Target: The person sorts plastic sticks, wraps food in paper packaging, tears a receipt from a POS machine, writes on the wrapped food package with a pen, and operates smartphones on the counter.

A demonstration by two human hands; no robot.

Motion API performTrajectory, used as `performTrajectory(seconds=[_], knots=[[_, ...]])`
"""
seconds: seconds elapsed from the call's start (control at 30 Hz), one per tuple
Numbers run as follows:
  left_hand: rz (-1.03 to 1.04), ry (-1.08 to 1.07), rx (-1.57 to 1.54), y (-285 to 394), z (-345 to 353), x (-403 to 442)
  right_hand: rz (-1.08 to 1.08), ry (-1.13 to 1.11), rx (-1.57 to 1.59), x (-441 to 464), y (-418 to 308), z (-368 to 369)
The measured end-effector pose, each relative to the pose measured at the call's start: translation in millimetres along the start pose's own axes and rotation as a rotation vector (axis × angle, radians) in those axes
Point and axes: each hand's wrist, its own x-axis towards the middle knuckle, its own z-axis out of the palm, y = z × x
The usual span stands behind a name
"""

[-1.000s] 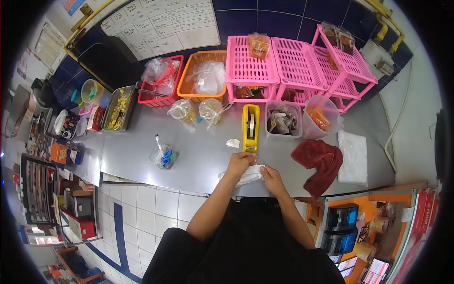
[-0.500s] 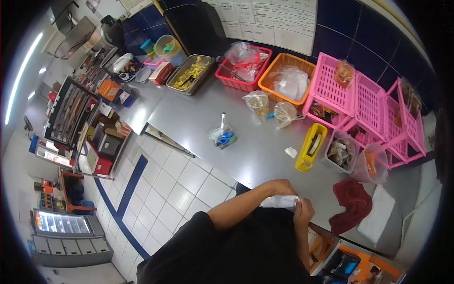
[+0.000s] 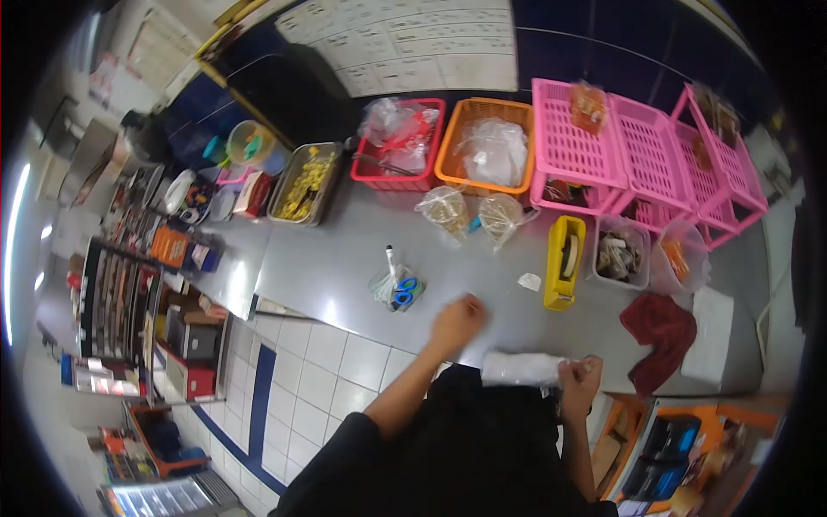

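My right hand (image 3: 582,379) pinches one end of a white plastic-looking roll (image 3: 521,369) at the table's front edge, close to my body. My left hand (image 3: 459,326) is off the roll, above the table to its left. Its fingers look curled and slightly blurred; whether anything is inside them is hidden. Farther left on the steel table lie blue-handled scissors (image 3: 405,291) and a white marker (image 3: 391,260) on a small clear plastic packet. A yellow tape dispenser (image 3: 564,263) stands beyond the roll, with a white scrap (image 3: 530,282) beside it.
A dark red cloth (image 3: 662,340) and a white sheet (image 3: 708,336) lie at right. Along the back stand a metal tray of yellow food (image 3: 303,185), a red basket (image 3: 398,179), an orange basket (image 3: 482,179) and pink racks (image 3: 577,142). Two filled plastic bags (image 3: 446,213) sit before the baskets.
My left hand has let go of the roll and moved up and left over the table. The right hand keeps its end, now a little farther right. The camera view has shifted.
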Motion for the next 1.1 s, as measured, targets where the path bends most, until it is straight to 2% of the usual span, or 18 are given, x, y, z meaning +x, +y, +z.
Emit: performTrajectory(seconds=[0.03,0.1,0.13,0.2,0.27,0.33,0.4,0.53,0.6,0.67,0.73,0.8,0.83,0.87,0.93,1.0,1.03,1.1], knots=[[0.073,0.169,-0.041,-17,-12,8,-0.058,0.211,0.307,4,14,3],[0.101,0.281,-0.106,-40,-39,23,-0.042,0.235,0.237,11,62,-4],[0.125,0.26,-0.109,-39,-49,27,-0.025,0.215,0.171,11,68,-5],[-0.025,0.264,-0.039,-35,-61,30,0.074,0.147,0.144,0,80,-5],[0.065,0.216,-0.05,-32,-50,44,0.147,-0.008,-0.232,-4,98,-7],[0.258,0.1,0.048,-31,-25,68,0.122,0.043,-0.247,-9,90,-5],[0.268,0.223,0.15,-15,0,94,0.078,0.124,-0.356,-7,69,0],[0.284,0.231,0.205,10,8,128,-0.07,0.203,-0.295,-1,50,10],[0.17,-0.073,0.425,26,-1,127,0.06,-0.102,-0.424,-1,43,5],[0.3,-0.214,0.421,28,0,121,0.199,-0.094,-0.447,-5,16,19],[0.42,-0.358,0.413,39,15,123,0.064,-0.082,-0.465,-5,24,23],[0.619,-0.209,0.067,43,57,130,0.03,-0.049,-0.452,-2,48,28],[0.631,-0.222,0.068,41,82,144,-0.014,-0.051,-0.45,-1,60,28],[0.655,0.019,0.08,36,114,168,-0.011,-0.038,-0.449,-1,63,28],[0.688,0.258,0.077,61,123,187,-0.057,-0.037,-0.4,0,60,29],[0.225,-0.143,0.266,81,108,204,-0.011,-0.042,-0.368,-3,52,27],[0.246,-0.15,0.266,79,115,211,0.034,-0.068,-0.33,-4,50,24],[0.393,0.149,0.375,71,128,221,0.035,-0.052,-0.287,-3,59,20]])
